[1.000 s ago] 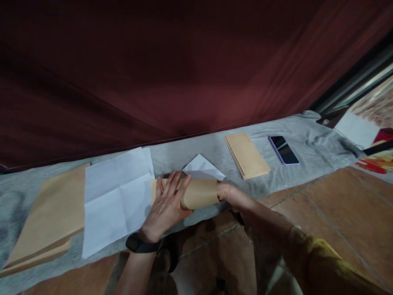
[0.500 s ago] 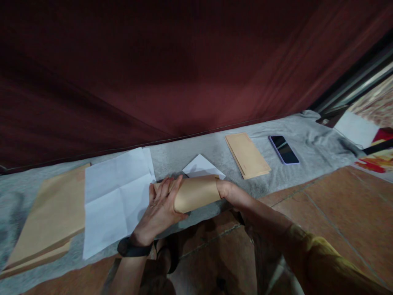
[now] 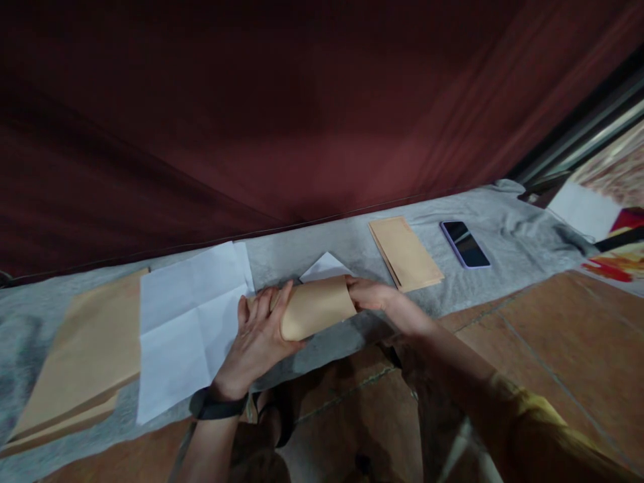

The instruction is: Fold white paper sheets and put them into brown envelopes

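On the tiled floor [image 3: 553,335] a grey cloth [image 3: 302,251], maroon curtain [image 3: 302,100] behind. The brown envelope [image 3: 314,307], a second ago pressed down under the left hand [image 3: 259,332], now bowed and raised just above the cloth. Both grips closed on it, right hand [image 3: 369,295] at its right end.

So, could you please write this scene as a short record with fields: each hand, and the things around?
left hand: grips the left end of the bent brown envelope
right hand: grips its right end
behind envelope: folded white paper
left side: creased white sheet, large brown envelopes
right side: envelope stack, phone
surface: grey cloth
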`<state>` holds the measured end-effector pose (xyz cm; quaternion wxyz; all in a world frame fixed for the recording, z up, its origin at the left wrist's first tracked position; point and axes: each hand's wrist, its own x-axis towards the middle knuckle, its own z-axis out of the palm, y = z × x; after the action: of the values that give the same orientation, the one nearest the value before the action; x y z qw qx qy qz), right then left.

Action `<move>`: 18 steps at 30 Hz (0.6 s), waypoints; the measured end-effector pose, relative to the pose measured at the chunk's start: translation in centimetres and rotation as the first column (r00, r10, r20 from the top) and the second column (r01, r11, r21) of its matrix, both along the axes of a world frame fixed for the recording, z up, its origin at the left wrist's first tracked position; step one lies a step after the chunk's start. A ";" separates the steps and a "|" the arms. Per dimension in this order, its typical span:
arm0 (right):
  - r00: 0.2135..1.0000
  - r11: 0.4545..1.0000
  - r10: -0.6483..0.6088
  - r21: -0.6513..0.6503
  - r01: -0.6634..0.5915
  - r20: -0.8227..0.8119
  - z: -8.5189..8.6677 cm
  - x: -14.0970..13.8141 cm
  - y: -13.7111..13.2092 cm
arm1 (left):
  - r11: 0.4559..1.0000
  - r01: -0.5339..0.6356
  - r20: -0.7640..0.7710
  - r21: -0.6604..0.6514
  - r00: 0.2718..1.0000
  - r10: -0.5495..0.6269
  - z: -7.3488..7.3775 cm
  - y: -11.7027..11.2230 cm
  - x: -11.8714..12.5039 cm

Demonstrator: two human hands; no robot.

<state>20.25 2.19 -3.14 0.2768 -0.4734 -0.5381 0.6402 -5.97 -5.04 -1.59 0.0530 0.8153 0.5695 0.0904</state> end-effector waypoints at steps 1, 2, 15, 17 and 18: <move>0.996 0.994 0.072 -0.072 -0.076 -0.061 0.1 0.0 0.7 | 1.000 -0.007 0.000 0.003 1.000 0.007 -0.1 0.1 -0.1; 0.988 0.990 0.088 -0.095 -0.101 -0.130 0.1 0.2 1.3 | 1.000 -0.015 -0.002 0.004 1.000 0.015 -0.2 0.1 -0.1; 0.966 0.985 0.160 -0.032 -0.170 -0.203 0.6 0.5 0.7 | 0.992 0.043 0.053 -0.120 0.998 -0.036 -1.2 0.9 2.2; 0.960 0.982 0.173 -0.040 -0.186 -0.219 0.7 0.4 0.7 | 0.992 0.075 0.083 -0.106 0.994 -0.066 -1.0 1.4 3.1; 0.959 0.983 0.169 -0.037 -0.182 -0.227 0.6 0.3 0.7 | 0.991 0.082 0.095 -0.104 0.993 -0.072 -0.9 1.6 3.5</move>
<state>20.60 2.89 -2.54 0.2639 -0.3567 -0.5247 0.7265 -2.46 -3.42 -2.48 0.1259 0.8278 0.5386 0.0944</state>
